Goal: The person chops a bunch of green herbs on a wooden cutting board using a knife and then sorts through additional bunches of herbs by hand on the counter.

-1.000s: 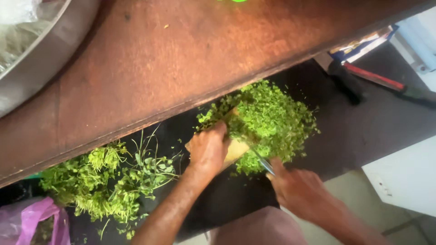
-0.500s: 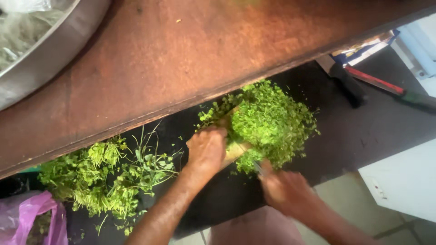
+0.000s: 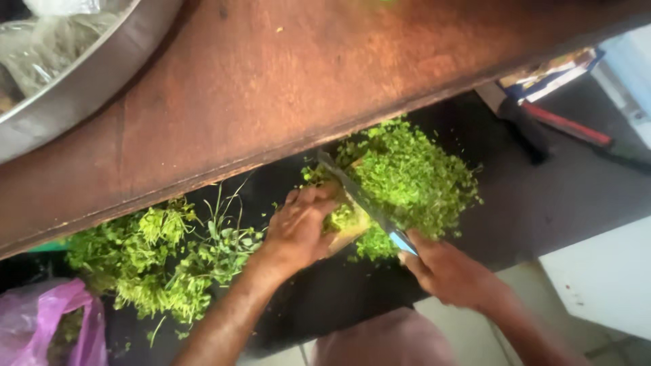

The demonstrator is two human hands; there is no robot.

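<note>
Gripping a knife (image 3: 359,200) angled up-left, the right hand (image 3: 451,271) chops herbs (image 3: 407,176); the left hand (image 3: 298,227) presses curled fingers beside the blade.

The left hand (image 3: 302,227) is lying palm down with its fingers curled and bunched together, knuckles raised, the wrist bending slightly. Its bare forearm is running down toward the lower edge of the view, slanting leftward. The right hand (image 3: 451,271) is sitting lower and to the right, closed in a fist-like grip with the back of the hand facing up. Its forearm is angling off toward the lower right corner.
</note>
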